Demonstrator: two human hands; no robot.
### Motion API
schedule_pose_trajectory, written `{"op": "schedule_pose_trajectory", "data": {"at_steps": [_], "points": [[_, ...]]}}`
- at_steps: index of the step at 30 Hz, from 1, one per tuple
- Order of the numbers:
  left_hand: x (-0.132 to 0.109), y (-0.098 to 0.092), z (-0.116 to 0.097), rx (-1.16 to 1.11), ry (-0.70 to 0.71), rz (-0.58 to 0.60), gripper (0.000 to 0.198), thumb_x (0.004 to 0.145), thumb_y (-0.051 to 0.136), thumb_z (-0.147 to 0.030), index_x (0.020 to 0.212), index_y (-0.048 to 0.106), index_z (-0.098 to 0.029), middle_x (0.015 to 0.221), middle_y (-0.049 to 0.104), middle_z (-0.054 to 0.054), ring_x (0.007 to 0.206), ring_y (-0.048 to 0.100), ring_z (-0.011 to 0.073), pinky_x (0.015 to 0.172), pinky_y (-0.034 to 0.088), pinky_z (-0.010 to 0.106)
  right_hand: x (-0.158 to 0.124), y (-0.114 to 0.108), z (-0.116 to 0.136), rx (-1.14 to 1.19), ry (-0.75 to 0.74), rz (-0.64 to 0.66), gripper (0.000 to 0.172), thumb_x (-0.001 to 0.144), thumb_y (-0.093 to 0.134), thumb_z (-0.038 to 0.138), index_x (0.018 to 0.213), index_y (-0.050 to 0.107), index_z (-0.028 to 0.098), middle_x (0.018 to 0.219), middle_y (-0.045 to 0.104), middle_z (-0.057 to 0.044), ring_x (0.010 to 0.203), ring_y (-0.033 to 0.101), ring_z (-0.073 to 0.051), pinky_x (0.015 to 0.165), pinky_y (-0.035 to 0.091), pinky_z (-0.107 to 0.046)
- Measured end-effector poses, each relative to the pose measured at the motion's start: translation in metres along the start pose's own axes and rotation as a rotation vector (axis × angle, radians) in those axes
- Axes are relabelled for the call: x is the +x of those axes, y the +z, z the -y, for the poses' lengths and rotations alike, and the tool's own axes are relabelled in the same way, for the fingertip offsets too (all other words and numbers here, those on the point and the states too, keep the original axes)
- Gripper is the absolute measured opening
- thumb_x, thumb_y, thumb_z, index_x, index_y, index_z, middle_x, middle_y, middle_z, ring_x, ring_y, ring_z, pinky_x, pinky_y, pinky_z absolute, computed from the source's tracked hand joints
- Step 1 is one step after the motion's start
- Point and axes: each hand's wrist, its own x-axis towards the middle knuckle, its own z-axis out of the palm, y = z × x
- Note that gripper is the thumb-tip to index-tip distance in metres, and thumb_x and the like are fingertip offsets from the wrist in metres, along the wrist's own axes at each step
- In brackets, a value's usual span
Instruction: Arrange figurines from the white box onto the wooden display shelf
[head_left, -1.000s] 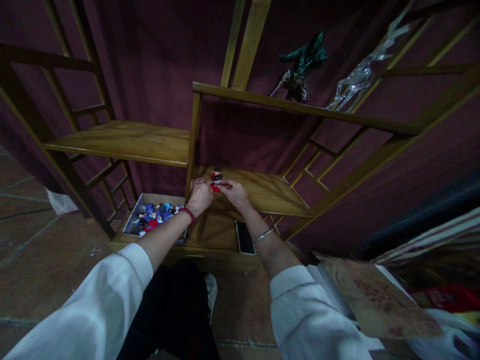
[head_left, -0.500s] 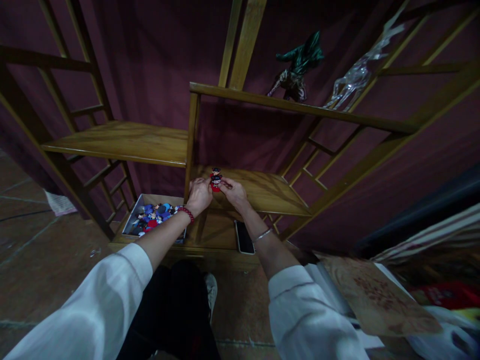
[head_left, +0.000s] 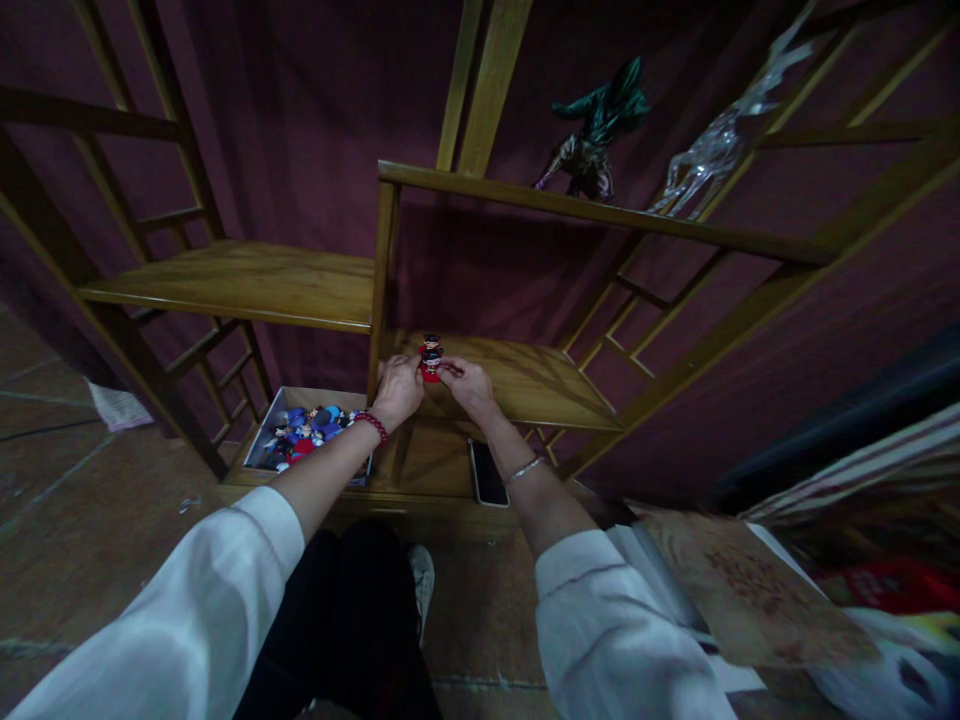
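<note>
Two small red-and-black figurines stand one behind the other at the left part of the middle wooden shelf. My left hand and my right hand close in from both sides on the front figurine, fingertips pinched at its edges. Just behind it shows the head of the rear figurine, which neither hand appears to grip. Below my left wrist, an open box holds many colourful small figurines.
A dark-screened phone lies on the lower ledge under my right forearm. On the upper shelf stand a green-hooded statue and a clear figure. A wooden divider rises close to my left hand. Patterned brown board lies at lower right.
Both hands stay at the front figurine with almost the same grip. The view has shifted very slightly; nothing else has visibly moved.
</note>
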Motion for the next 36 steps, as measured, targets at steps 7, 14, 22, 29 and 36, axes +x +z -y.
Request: {"op": "schedule_pose_trajectory", "data": {"at_steps": [7, 14, 22, 29, 36], "points": [[-0.0016, 0.0019, 0.0009, -0.012, 0.01, -0.05, 0.027, 0.074, 0.042, -0.009, 0.088, 0.064, -0.014, 0.087, 0.065, 0.009, 0.088, 0.055, 0.0201, 0.083, 0.039, 0.033, -0.0043, -0.0057, 0.0086, -0.114, 0.006, -0.003, 0.022, 0.069, 0.059, 0.036, 0.087, 0.067, 0.027, 0.088, 0.068, 0.002, 0.083, 0.061, -0.015, 0.075, 0.046, -0.026], [-0.0025, 0.0042, 0.0028, -0.018, 0.036, -0.071, 0.028, 0.072, 0.044, -0.01, 0.085, 0.067, -0.015, 0.084, 0.066, 0.009, 0.086, 0.055, 0.0204, 0.081, 0.039, 0.033, -0.0034, -0.0045, 0.0088, -0.151, 0.015, 0.004, 0.023, 0.067, 0.06, 0.041, 0.085, 0.067, 0.027, 0.086, 0.068, 0.002, 0.081, 0.06, -0.015, 0.074, 0.045, -0.026], [-0.0047, 0.0091, 0.0061, -0.022, 0.098, -0.132, 0.026, 0.07, 0.045, -0.01, 0.081, 0.068, -0.018, 0.081, 0.065, 0.007, 0.087, 0.053, 0.0213, 0.08, 0.038, 0.036, -0.0028, -0.0039, 0.007, -0.165, 0.009, -0.003, 0.02, 0.067, 0.059, 0.04, 0.081, 0.066, 0.027, 0.085, 0.068, 0.003, 0.081, 0.06, -0.015, 0.072, 0.045, -0.025], [-0.0063, 0.0067, 0.0043, -0.011, 0.103, -0.1, 0.025, 0.07, 0.046, -0.01, 0.081, 0.068, -0.018, 0.083, 0.064, 0.008, 0.091, 0.051, 0.0222, 0.081, 0.037, 0.037, -0.0013, -0.0021, 0.0043, -0.189, -0.018, -0.001, 0.018, 0.068, 0.058, 0.038, 0.079, 0.066, 0.027, 0.083, 0.068, 0.003, 0.078, 0.06, -0.014, 0.07, 0.045, -0.024], [-0.0066, 0.0054, 0.0029, -0.014, 0.101, -0.084, 0.027, 0.07, 0.045, -0.01, 0.083, 0.067, -0.017, 0.083, 0.064, 0.009, 0.093, 0.05, 0.022, 0.083, 0.037, 0.036, -0.0016, -0.0029, 0.0066, -0.197, -0.014, 0.0, 0.019, 0.068, 0.058, 0.038, 0.082, 0.065, 0.028, 0.084, 0.068, 0.004, 0.08, 0.06, -0.015, 0.072, 0.045, -0.025]]}}
